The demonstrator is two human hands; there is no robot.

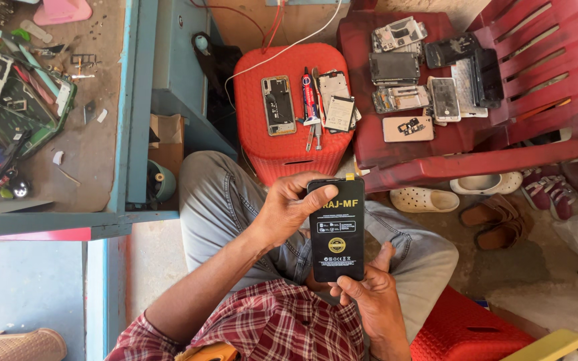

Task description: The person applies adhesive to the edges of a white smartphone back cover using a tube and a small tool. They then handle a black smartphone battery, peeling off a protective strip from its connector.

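A black phone screen panel (336,230) with a printed protective film and a small yellow tab at its top is held upright over my lap. My left hand (287,207) grips its upper left edge, thumb near the top. Under the panel's lower end sits my right hand (369,294), with fingers on the bottom edge. Both hands are closed on the panel, above my jeans-clad knees.
A red plastic stool (289,144) ahead carries a bare phone frame (279,105), a glue tube, tweezers and small parts. A red chair (436,144) to the right holds several dismantled phones. A cluttered blue workbench (128,134) stands left. Sandals (426,198) lie on the floor.
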